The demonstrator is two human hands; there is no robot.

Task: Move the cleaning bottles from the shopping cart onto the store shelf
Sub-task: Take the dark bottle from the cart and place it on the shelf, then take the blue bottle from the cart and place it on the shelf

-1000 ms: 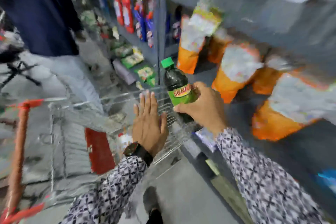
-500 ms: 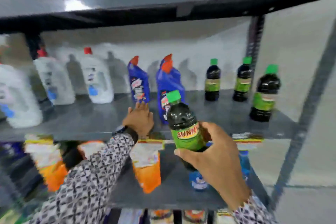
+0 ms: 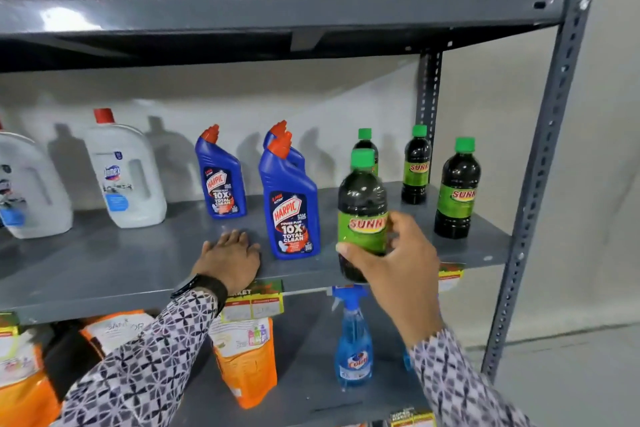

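Shelf holds three blue Harpic bottles, two white jugs and three standing Sunny bottles. Right hand grips a fourth Sunny bottle at the shelf's front edge; left hand lies flat, fingers spread, on the shelf.

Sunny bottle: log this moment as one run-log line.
right hand: holds Sunny bottle upright at shelf front edge | left hand: flat on shelf | placed: not yet
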